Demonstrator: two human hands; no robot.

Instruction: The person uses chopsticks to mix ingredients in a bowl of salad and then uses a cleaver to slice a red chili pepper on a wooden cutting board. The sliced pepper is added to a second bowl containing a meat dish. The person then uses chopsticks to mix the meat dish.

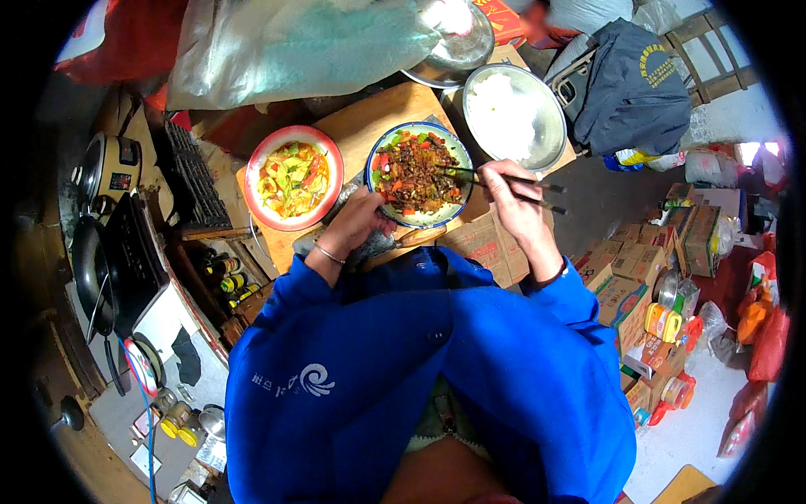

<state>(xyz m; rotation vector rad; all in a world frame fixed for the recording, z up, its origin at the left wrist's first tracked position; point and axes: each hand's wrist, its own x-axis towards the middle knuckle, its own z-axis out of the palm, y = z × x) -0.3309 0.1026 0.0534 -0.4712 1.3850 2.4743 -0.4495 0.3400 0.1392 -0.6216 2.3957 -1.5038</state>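
Observation:
My left hand (357,220) grips the near-left rim of a blue-rimmed enamel bowl (467,200). A dark stir-fry (415,165) with red and green pepper pieces fills the bowl. Black chopsticks (538,183) are held in my right hand (513,192), their tips in the food. To the left is a red-rimmed enamel dish (252,200) of yellow-green vegetables (293,179) in reddish sauce. A wooden-handled cleaver (420,237) lies below the bowl, its blade partly hidden by my left hand. All of these rest on a wooden board (365,107).
A steel bowl of white food (549,135) stands at the far right. Large plastic bags (296,57) crowd the far side. Left are a rice cooker (113,167) and a black wok (88,264). Cardboard boxes (620,271) are stacked on the right.

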